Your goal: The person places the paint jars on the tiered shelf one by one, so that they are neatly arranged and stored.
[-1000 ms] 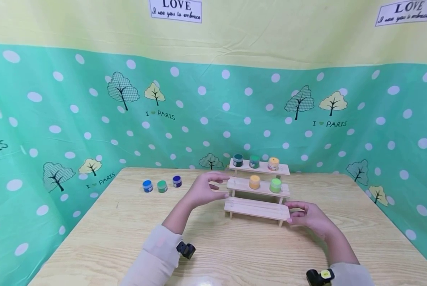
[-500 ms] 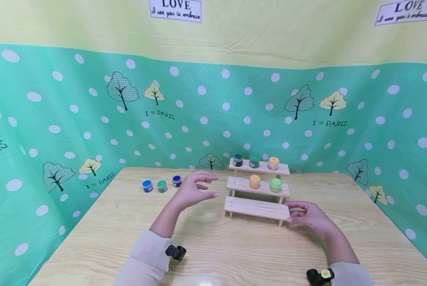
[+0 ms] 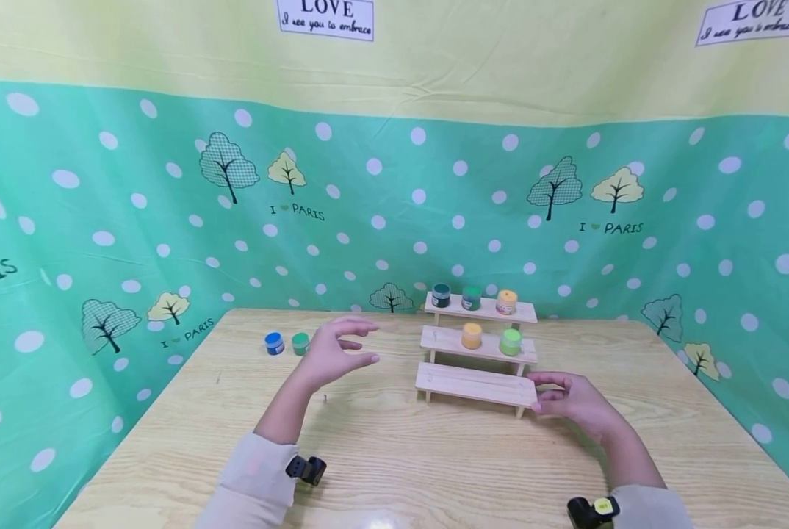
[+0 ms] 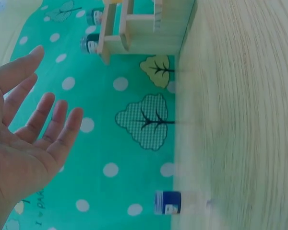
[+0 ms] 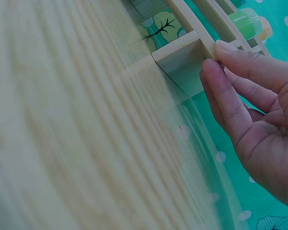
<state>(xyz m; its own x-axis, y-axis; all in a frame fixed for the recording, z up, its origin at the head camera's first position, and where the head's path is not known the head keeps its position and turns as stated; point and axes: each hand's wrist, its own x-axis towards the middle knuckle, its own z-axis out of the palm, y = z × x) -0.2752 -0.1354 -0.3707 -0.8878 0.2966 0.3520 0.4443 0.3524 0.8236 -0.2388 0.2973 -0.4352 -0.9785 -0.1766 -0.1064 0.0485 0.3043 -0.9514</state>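
A three-tier wooden display stand (image 3: 475, 384) stands on the table. At its lowest tier's right end, my right hand (image 3: 578, 404) pinches the wooden edge between thumb and fingers, as the right wrist view shows. My left hand (image 3: 331, 356) hovers left of the stand, fingers spread and holding nothing. Beyond it are a blue paint jar (image 3: 274, 343) and a green paint jar (image 3: 300, 343). A dark purple paint jar (image 4: 171, 202) shows in the left wrist view; in the head view the left hand hides it.
On the top tier sit a dark teal jar (image 3: 441, 295), a green jar (image 3: 471, 297) and an orange jar (image 3: 506, 302). The middle tier bears an orange jar (image 3: 472, 336) and a light green jar (image 3: 510, 342). A polka-dot cloth (image 3: 394, 191) hangs behind the table.
My left hand has moved left, away from the stand and toward the loose jars, and now covers the purple one in the head view. The right hand stays at the stand.
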